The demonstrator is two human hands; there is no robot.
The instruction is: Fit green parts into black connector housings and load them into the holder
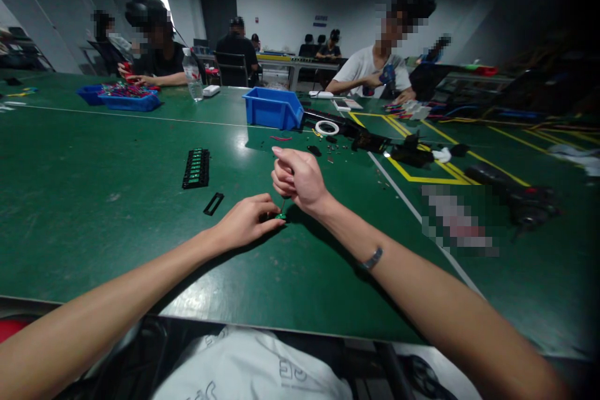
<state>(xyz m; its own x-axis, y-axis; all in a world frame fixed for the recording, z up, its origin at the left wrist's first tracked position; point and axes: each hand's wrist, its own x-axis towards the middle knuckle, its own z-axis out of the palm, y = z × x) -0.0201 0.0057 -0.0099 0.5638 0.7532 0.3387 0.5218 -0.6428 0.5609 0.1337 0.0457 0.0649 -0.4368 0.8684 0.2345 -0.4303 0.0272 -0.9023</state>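
My left hand (246,220) lies on the green table (94,200) with its fingers pinched on a small green part (280,216). My right hand (298,178) is curled just above it, gripping a thin tool whose tip points down at that part. A row of black and green parts (196,168) lies to the left of my hands. A single flat black frame piece (214,203) rests nearer my left hand.
A blue bin (272,108) stands beyond my hands, with a white tape roll (327,128) and black clutter (403,150) to its right. Across the table other people sit at work. A water bottle (192,75) and a blue tray (126,97) stand at the far left.
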